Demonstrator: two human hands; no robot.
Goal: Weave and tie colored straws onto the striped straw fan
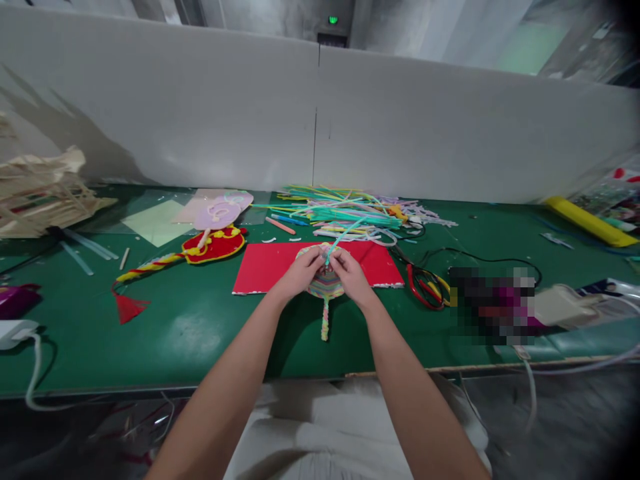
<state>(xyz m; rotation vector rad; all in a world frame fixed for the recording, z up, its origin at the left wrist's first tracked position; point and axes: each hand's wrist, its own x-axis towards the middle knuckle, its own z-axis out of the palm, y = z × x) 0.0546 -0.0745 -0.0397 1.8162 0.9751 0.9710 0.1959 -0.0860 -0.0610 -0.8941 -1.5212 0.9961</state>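
Note:
Both hands meet over a round, striped pastel fan (325, 288) with a twisted handle (325, 321) pointing toward me. Between my fingertips stands a turquoise pipe cleaner (345, 231), its long end rising up and to the right. My left hand (306, 268) pinches near its lower end from the left. From the right, my right hand (349, 273) pinches at the same spot. Part of the fan's upper face is hidden under my fingers. Beneath the fan lies a red board (260, 267) on the green table.
A pile of coloured pipe cleaners (345, 207) lies behind the board. To the left are a red-and-yellow fan (213, 247) with a tassel and a lilac fan (220, 210). Red-handled scissors (423, 290) lie right of the board. A grey partition (200, 107) closes off the back.

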